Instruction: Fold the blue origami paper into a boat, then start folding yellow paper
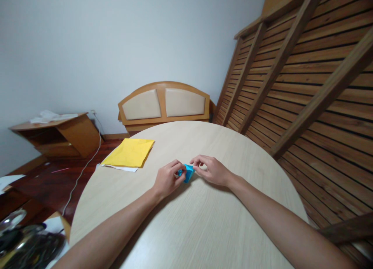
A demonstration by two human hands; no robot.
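Observation:
A small piece of folded blue paper (189,173) is held just above the round table (180,230), near its middle. My left hand (169,178) grips the paper's left side between thumb and fingers, and a bit of blue shows through the curl of the fingers. From the other side, my right hand (212,170) pinches the upper right corner with thumb and index finger. Parts of the paper behind the left fingers are hidden.
Yellow paper (128,152) lies over white sheets (122,168) at the table's left edge. Beyond stand a headboard (163,90) and a low cabinet (67,133) with a white cable (84,170). Wooden slats (291,94) lean along the right. Cluttered items (26,241) sit lower left.

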